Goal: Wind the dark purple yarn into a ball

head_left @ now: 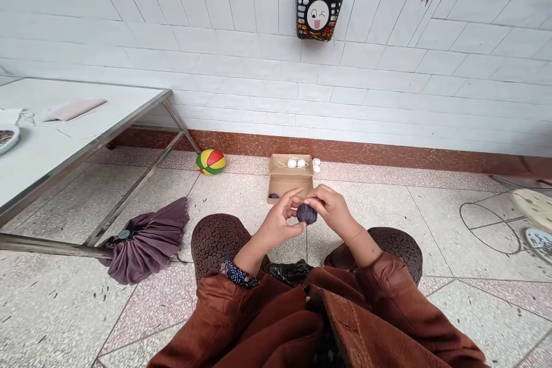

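Between my hands, above the floor in front of my knees, is a small dark purple ball of yarn [306, 214]. My left hand [282, 217] cups it from the left, its thumb below and its fingers above. The fingertips of my right hand [332, 210] pinch at its upper right side. Just beyond my hands stands an open cardboard box [280, 184] on the floor. Two white balls of yarn [296, 163] with loose strands lie at its far side, and a dark ball [273, 196] shows partly at its near left corner. More white balls [316, 165] sit outside, right of the box.
At left stands a metal-framed table [107, 109] with a folded cloth and a dish. Below it lie a folded purple umbrella [149, 236] and a colourful ball [211, 161]. A black basket [319, 14] hangs on the tiled wall. A wire-framed stool [491, 227] is at right.
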The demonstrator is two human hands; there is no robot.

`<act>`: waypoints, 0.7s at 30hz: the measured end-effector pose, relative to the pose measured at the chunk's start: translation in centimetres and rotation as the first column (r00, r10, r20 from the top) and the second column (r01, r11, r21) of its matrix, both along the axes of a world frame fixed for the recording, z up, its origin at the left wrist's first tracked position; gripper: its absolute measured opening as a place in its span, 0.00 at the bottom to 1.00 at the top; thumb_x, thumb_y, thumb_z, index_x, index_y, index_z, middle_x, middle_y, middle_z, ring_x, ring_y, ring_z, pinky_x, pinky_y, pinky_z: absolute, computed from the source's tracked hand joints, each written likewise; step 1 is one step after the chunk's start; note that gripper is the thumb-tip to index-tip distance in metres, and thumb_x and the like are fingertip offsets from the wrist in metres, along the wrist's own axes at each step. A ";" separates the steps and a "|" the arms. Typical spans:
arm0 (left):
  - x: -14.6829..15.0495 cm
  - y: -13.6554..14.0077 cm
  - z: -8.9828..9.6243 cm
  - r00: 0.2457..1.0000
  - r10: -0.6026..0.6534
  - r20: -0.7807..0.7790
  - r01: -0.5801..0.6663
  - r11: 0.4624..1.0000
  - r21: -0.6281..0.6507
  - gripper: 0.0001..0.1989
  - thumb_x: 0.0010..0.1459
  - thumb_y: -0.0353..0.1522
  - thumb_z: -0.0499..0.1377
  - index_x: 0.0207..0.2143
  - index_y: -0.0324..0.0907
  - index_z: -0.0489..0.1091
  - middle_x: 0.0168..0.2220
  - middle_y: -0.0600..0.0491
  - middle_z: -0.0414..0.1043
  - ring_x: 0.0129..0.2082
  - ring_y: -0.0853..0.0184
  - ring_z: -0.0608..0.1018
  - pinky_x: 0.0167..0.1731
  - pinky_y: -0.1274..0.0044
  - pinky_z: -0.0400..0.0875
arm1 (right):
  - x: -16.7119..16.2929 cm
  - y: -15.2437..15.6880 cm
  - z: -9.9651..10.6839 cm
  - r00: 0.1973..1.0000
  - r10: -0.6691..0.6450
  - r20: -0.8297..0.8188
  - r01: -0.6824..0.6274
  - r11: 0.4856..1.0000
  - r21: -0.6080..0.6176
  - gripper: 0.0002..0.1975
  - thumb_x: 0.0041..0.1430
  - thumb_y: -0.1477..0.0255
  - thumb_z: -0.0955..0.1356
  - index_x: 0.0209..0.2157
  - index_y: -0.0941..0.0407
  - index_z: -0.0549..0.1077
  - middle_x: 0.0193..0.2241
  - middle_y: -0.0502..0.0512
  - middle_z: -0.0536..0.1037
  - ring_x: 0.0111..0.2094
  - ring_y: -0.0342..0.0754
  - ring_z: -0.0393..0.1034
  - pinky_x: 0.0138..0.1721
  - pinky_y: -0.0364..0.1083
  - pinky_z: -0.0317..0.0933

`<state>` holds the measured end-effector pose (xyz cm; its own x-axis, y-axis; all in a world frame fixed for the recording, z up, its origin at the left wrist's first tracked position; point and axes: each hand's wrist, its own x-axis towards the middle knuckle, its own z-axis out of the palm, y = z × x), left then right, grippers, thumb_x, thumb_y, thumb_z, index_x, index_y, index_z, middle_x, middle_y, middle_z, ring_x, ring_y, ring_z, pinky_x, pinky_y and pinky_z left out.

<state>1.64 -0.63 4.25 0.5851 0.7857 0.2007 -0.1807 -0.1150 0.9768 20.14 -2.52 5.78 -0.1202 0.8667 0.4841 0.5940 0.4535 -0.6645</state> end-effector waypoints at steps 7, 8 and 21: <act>-0.5 -0.3 0.8 0.966 0.212 0.146 -0.196 0.973 -0.120 0.36 0.49 0.28 0.67 0.60 0.49 0.59 0.45 0.52 0.67 0.45 0.66 0.74 0.47 0.74 0.69 | -1.5 -1.2 -4.9 0.999 -0.012 -0.031 0.007 0.985 -0.173 0.13 0.71 0.65 0.59 0.36 0.54 0.69 0.29 0.52 0.74 0.31 0.47 0.69 0.34 0.44 0.62; -0.6 0.0 0.6 0.956 0.267 0.123 -0.257 0.962 -0.095 0.36 0.49 0.28 0.67 0.59 0.49 0.59 0.45 0.52 0.67 0.45 0.67 0.74 0.47 0.73 0.69 | -1.8 -1.7 -5.5 1.000 0.020 0.010 -0.018 0.982 -0.189 0.13 0.72 0.65 0.58 0.36 0.54 0.68 0.29 0.52 0.73 0.31 0.47 0.69 0.34 0.43 0.62; -1.5 0.0 0.1 0.983 0.128 -0.131 -0.102 0.976 0.191 0.38 0.50 0.23 0.62 0.62 0.46 0.56 0.47 0.50 0.69 0.47 0.65 0.74 0.50 0.70 0.70 | -0.5 -1.1 1.3 0.980 0.108 0.168 -0.125 0.988 0.091 0.15 0.72 0.63 0.60 0.37 0.55 0.73 0.31 0.54 0.74 0.33 0.47 0.69 0.35 0.44 0.61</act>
<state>0.13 -0.59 4.39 0.5260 0.8070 0.2686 -0.0170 -0.3058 0.9520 19.59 -3.65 7.04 -0.3015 0.7897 0.5343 0.6288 0.5859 -0.5112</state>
